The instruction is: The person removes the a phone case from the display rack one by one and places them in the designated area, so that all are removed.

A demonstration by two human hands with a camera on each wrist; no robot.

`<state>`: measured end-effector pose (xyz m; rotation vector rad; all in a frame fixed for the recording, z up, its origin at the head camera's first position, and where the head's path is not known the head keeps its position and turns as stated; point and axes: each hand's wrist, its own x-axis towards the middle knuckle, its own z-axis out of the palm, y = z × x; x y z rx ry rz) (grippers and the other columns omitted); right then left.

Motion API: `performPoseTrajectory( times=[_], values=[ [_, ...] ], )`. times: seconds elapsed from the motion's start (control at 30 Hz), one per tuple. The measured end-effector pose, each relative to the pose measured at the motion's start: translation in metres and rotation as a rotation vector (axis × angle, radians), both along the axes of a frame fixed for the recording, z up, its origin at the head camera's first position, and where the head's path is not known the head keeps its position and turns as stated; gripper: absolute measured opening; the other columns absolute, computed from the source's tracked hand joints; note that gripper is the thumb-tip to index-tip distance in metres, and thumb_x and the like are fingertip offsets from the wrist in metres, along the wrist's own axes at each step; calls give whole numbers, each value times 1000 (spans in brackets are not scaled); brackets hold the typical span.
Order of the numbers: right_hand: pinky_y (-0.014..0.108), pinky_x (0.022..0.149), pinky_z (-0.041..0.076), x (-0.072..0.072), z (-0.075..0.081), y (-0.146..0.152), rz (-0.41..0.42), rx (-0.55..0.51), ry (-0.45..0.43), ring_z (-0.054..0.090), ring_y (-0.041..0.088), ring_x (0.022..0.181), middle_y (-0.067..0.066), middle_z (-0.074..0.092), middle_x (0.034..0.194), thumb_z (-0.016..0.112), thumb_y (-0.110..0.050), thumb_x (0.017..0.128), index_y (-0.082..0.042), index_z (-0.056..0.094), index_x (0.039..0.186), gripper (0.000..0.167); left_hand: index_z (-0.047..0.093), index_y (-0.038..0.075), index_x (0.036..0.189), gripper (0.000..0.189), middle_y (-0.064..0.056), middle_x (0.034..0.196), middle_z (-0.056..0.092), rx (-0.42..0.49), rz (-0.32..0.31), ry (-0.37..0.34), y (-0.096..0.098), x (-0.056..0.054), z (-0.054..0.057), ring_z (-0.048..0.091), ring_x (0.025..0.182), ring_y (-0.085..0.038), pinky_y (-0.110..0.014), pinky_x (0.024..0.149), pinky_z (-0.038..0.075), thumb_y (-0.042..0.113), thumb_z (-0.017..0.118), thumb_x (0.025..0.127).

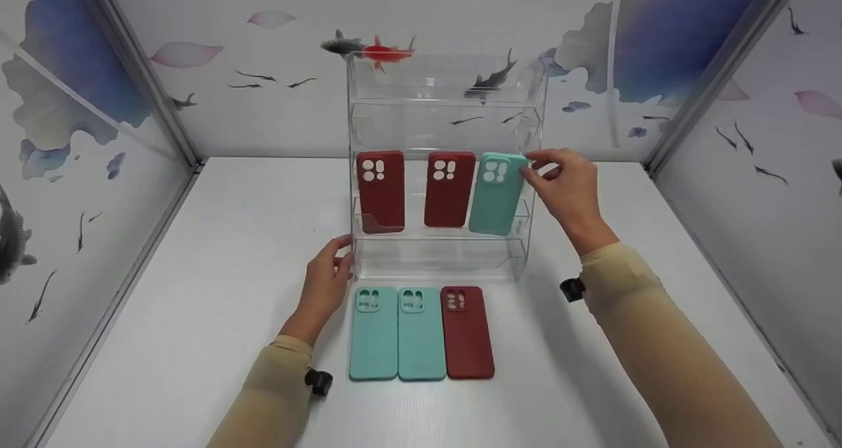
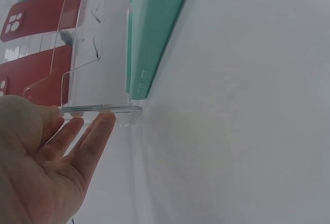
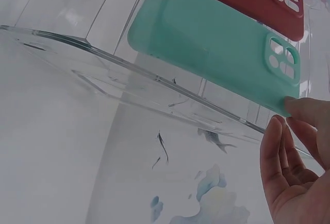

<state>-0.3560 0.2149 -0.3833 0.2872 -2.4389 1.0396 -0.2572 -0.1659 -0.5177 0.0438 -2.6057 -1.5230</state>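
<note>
At the centre right of the head frame, your right grip [image 1: 569, 186] pinches the slightly tilted teal case [image 1: 498, 201] by its upper right corner, at the clear stand [image 1: 408, 254]. That one-corner hold could let the case swing and bump the red case [image 1: 449, 195] just beside it. You cannot tell here whether its lower end is seated; let go too soon and it would likely slide off. Left of centre, your left grip [image 1: 325, 273] rests nearly straight fingers against the stand's side; pushing hard there could shift everything. Your count: one stand; three teal cases, one pinched and two on the worktop [image 1: 263, 237] at bottom centre; three red cases, two in the stand, one on the worktop.
</note>
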Motion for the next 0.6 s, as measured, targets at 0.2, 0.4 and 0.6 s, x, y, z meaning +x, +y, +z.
performPoseTrajectory(
  times=[0.2,0.4,0.6],
  values=[
    [6,68,55,2,-1,-1,18,-24,-2,75,24,90,10,75,109,76,-20,95,-11,78,118,24,47,17,152,42,-4,155,52,-9,1,-8,-1,-1,0,66,118,-23,-35,99,62,23,51,111],
    [25,82,65,4,-3,0,30,-15,44,75,20,97,6,77,114,77,-19,94,-10,78,117,24,47,18,152,42,-3,155,52,-8,-1,-7,0,-1,-1,65,118,-22,-34,99,61,25,50,111],
    [20,83,64,7,-3,3,73,-55,43,76,18,95,5,78,111,78,-17,94,-10,77,116,24,48,17,152,42,-4,155,53,2,-1,-6,1,-1,0,65,118,-23,-35,98,62,21,50,111]
  ],
)
